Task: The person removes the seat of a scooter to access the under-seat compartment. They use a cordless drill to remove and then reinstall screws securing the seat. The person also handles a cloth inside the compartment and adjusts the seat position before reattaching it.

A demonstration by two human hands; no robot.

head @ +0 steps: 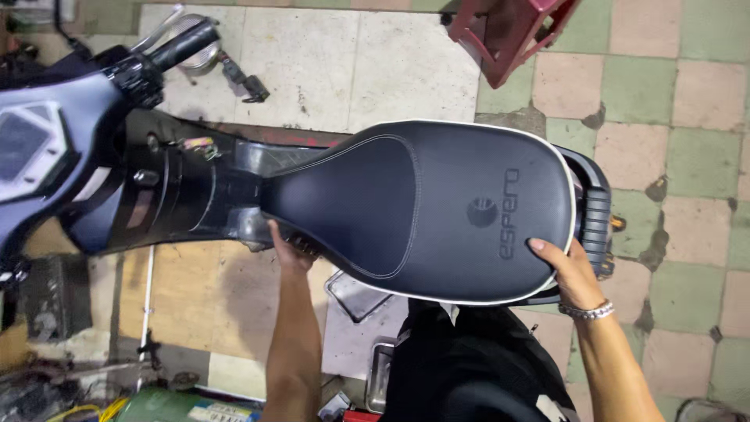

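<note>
The dark scooter seat (422,207) with white piping lies across the middle of the view, on top of the scooter body (187,191). The right hand (566,266) holds the wide rear edge of the seat, thumb on top, fingers under the rim; a silver bracelet (587,311) is on the wrist. The left hand (291,246) is at the narrow front end of the seat, its fingers go under the edge, so I cannot tell how wide they are. Behind the seat is the black grab rail (595,211). In front of the seat, w/ the handlebar grip (181,43), is the dashboard (31,144). Beyond the seat a red stool (512,31) stands on the tiled floor (687,101). Below the seat, near the person's legs, are metal trays (359,297).
</note>
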